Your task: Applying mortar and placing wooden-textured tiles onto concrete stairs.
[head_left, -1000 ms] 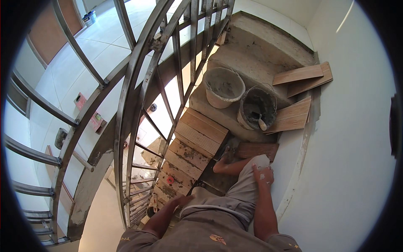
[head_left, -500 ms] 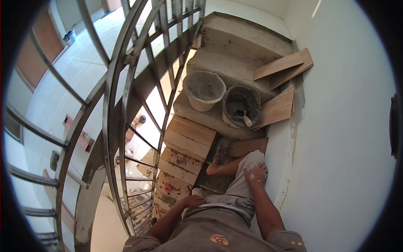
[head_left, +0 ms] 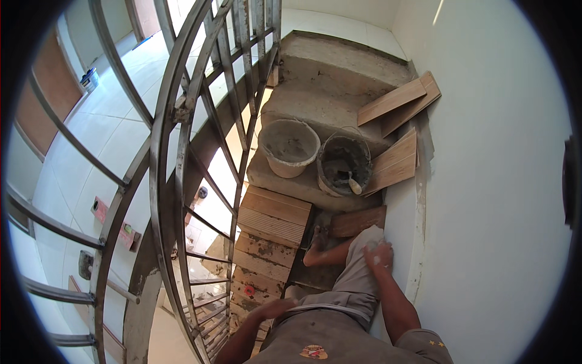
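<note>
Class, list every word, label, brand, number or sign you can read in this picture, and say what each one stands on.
No words or numbers can be read here.
Shirt front: a red and orange emblem, too small to read.
Right sleeve: two yellow stars, no readable lettering.
Pink tool beyond the railing: any markings too small to read.
Blue container beyond it: too small to read.

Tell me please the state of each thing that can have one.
Left hand: near waistband, grip unclear.
Right hand: resting on knee.
Left bucket: upright, grey inside.
Right bucket: upright, dark mix inside.
Pale-handled tool: resting in right bucket.
Upper loose boards: overlapping.
Lower steps: boarded, partly stained.
</note>
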A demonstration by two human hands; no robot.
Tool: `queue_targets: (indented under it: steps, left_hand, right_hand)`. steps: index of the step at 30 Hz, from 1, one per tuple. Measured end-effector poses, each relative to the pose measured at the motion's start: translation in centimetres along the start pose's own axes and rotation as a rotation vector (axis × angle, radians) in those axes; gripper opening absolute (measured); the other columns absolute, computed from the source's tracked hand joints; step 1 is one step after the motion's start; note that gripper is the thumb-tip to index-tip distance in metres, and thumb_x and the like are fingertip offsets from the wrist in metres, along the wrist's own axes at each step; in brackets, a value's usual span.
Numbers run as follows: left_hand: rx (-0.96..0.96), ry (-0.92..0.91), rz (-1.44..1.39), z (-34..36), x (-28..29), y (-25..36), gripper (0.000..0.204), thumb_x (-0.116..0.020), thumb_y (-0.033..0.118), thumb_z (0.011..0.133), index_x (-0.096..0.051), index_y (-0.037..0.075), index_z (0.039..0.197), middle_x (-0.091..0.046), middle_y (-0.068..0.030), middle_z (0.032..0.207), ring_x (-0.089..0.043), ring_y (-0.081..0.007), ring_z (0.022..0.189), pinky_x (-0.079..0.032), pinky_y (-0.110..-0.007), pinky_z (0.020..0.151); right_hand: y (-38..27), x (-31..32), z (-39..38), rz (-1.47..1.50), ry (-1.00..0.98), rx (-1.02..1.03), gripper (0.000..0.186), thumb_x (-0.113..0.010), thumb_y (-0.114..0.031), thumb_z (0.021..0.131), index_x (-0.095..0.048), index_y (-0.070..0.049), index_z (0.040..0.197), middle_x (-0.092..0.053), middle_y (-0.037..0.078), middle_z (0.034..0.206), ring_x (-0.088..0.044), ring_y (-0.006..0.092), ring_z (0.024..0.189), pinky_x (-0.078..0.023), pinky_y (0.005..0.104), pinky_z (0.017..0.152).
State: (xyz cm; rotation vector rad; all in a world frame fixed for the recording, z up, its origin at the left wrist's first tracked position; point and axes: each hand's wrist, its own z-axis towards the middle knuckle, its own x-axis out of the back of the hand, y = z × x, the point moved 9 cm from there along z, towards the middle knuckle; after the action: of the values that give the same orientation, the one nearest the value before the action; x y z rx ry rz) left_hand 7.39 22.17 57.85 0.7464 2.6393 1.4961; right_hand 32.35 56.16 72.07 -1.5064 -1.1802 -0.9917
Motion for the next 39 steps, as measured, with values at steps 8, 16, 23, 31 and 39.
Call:
queue_targets:
  steps: [8,16,23,31,39]
  left_hand:
    - [-0.002,1.148,-0.337,-14.0,24.3,14.1,0.053,-0.067,0.008,0.089,-0.051,0.004,0.139,-0.068,-0.009,0.094,-0.065,-0.0128,0.084,-0.054,-0.029,0.075]
    - [-0.407,1.472,0.726,-21.5,38.9,34.6,0.067,-0.074,-0.003,0.073,-0.052,0.0,0.137,-0.056,-0.0181,0.138,-0.051,-0.033,0.131,-0.041,-0.041,0.107]
    - [-0.276,1.926,1.603,-22.5,53.0,50.0,0.039,-0.065,0.008,0.094,-0.058,0.008,0.132,-0.063,-0.0098,0.131,-0.056,-0.0262,0.127,-0.045,-0.044,0.107]
    - [0.28,1.753,1.602,-15.5,66.9,53.9,0.096,-0.082,0.019,0.075,-0.027,0.013,0.154,-0.038,-0.0103,0.154,-0.038,-0.0338,0.141,-0.024,-0.053,0.118]
    - [0.46,1.773,1.325,-16.9,66.7,52.7,0.069,-0.076,0.021,0.084,-0.045,-0.007,0.138,-0.056,-0.0194,0.137,-0.052,-0.0399,0.122,-0.037,-0.049,0.106]
  right_hand:
    - [-4.5,4.9,-2.6,0.055,0.661,0.497,0.032,-0.063,-0.033,0.086,-0.065,-0.002,0.081,-0.06,0.022,0.093,-0.062,0.0387,0.088,-0.049,0.05,0.078]
    - [-12.7,8.3,5.1,0.929,0.169,0.348,0.024,-0.063,-0.021,0.09,-0.068,0.001,0.098,-0.069,0.013,0.083,-0.068,0.0225,0.08,-0.052,0.0328,0.076]
    - [-45.4,5.8,18.6,0.711,-0.145,0.882,0.044,-0.067,-0.036,0.087,-0.062,-0.003,0.115,-0.064,0.016,0.111,-0.062,0.0273,0.101,-0.048,0.0394,0.087]
    - [-61.0,-4.0,29.3,0.061,-0.362,0.904,0.078,-0.064,-0.045,0.085,-0.037,-0.006,0.148,-0.039,0.021,0.149,-0.037,0.0392,0.137,-0.029,0.0484,0.116]
    - [-56.2,7.0,20.8,-0.088,-0.622,1.307,0.024,-0.061,-0.031,0.081,-0.07,-0.009,0.081,-0.07,0.016,0.081,-0.068,0.0385,0.083,-0.053,0.0506,0.074]
